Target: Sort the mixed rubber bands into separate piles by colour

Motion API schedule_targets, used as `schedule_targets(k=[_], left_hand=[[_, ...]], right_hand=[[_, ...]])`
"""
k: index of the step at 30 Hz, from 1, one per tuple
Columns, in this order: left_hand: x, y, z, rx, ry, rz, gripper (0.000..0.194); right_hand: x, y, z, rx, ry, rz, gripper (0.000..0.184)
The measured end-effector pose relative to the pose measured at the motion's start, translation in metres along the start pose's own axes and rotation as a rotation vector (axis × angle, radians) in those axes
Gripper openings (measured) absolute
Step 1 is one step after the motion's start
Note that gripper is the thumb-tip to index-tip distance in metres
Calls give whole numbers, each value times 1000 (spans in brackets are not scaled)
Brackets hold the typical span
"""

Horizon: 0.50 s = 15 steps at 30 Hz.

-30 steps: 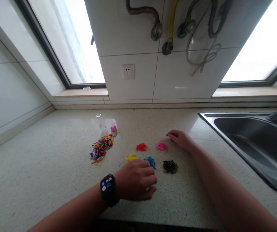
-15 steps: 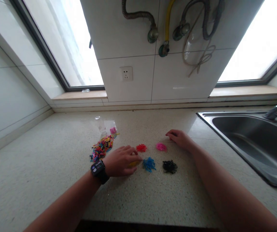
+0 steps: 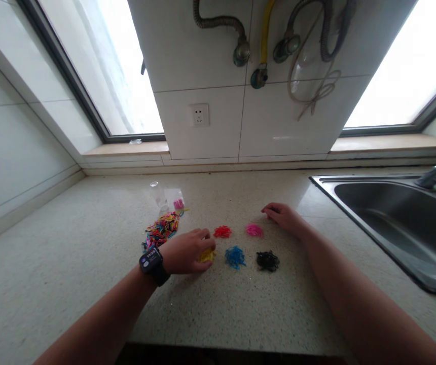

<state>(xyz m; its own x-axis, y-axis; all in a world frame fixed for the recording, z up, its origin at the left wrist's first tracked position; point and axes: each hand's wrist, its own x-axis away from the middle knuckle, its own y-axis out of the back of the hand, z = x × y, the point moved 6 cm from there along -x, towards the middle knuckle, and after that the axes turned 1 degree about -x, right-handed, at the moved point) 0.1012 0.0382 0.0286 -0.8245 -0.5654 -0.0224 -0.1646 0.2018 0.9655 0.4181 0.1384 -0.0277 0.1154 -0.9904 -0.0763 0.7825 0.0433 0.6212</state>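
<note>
My left hand [image 3: 189, 251], with a black smartwatch [image 3: 153, 264] on its wrist, rests low on the counter. Its thumb and fingers curl around a small pile of yellow rubber bands [image 3: 206, 255], partly hidden by the fingers. Just right of it lie a red pile [image 3: 222, 231] and a blue pile [image 3: 235, 257] of rubber bands. My right hand [image 3: 283, 218] rests on the counter beside the pink pile [image 3: 254, 230], fingers bent together and nothing visible in them. A black pile [image 3: 267, 260] lies nearer to me.
A mixed heap of coloured rubber bands [image 3: 162, 227] lies left of my left hand. Behind it are a clear plastic cup [image 3: 157, 196] and a small pink item [image 3: 179, 204]. A steel sink [image 3: 330, 190] is set into the speckled counter [image 3: 218, 309] at right.
My left hand has drawn back slightly left, its index finger pulling in from near the blue pile, so more yellow bands show. My right hand stays in place.
</note>
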Motion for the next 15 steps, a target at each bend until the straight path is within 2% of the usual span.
schedule_targets(k=[10,13,15], left_hand=[[1,1,3,-21,35,4,35],[1,7,2,-87,68,-43,40],[1,12,2,-82,90,-104,37]], right_hand=[[0,1,-1,1,0,0,35],[0,1,1,-1,2,5,35],[0,1,1,-2,-6,6,35]])
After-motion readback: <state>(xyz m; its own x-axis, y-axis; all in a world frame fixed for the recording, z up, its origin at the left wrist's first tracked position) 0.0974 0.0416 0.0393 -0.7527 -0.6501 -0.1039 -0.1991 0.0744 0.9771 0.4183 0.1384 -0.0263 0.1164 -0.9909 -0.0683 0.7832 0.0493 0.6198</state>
